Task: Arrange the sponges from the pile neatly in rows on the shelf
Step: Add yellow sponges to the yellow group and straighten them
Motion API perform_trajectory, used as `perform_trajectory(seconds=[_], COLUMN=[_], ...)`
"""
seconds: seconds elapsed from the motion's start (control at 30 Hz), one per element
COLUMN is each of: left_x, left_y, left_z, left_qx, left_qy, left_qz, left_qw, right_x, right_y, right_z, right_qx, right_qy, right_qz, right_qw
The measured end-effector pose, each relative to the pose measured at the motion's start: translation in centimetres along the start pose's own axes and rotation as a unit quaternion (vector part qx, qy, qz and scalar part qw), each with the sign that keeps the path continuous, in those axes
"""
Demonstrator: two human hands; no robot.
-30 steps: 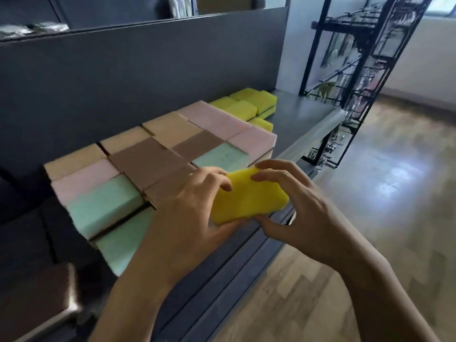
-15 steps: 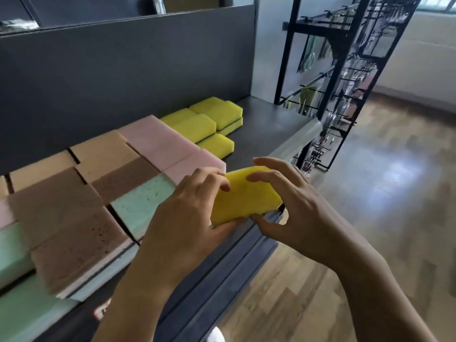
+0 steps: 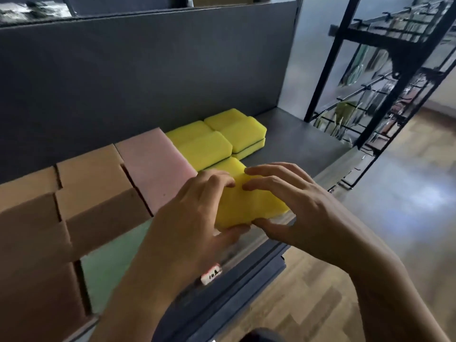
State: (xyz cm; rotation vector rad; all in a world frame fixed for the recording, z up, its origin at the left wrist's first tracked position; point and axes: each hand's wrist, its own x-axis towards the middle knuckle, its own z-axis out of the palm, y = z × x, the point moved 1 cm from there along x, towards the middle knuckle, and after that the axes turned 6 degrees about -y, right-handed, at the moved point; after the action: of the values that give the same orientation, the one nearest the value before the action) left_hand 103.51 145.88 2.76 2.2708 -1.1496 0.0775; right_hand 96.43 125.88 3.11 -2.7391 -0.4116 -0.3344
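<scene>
I am watching both hands holding one yellow sponge (image 3: 246, 206) just above the front edge of the shelf (image 3: 296, 141). The left hand (image 3: 192, 218) is curling round its left end, fingers bent on top and thumb underneath. The right hand (image 3: 308, 206) is pinching the right side, fingers spreading across the top and thumb pressing the underside. Behind it, stacked yellow sponges (image 3: 222, 139) are sitting toward the back edge, beside a pink sponge (image 3: 153, 164). Tan sponges (image 3: 88, 176) and a green sponge (image 3: 111, 267) are lying further left.
</scene>
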Motion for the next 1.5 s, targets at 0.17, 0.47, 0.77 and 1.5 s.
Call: perform_trajectory(seconds=[0.17,0.47,0.77,1.5], left_x=[2.1,6.6,9.1,11.8], left_y=[0.6,2.5,3.2,3.3], left_z=[0.7,4.4,7.9,9.2], left_qx=[0.028,0.167,0.226,0.251], left_qy=[0.004,-0.024,-0.063,-0.134], left_qz=[-0.059,-0.159,-0.228,-0.316], left_qw=[0.998,0.973,0.945,0.905], right_x=[1.9,3.2,4.2,5.2], right_y=[4.7,13.8,18.9,19.2], right_z=[0.0,-1.3,0.3,3.9], right_qx=[0.002,0.044,0.068,0.043], right_qy=[-0.008,-0.013,-0.061,-0.075], right_qz=[-0.043,-0.065,-0.076,-0.097], right_qw=[0.999,0.997,0.993,0.992])
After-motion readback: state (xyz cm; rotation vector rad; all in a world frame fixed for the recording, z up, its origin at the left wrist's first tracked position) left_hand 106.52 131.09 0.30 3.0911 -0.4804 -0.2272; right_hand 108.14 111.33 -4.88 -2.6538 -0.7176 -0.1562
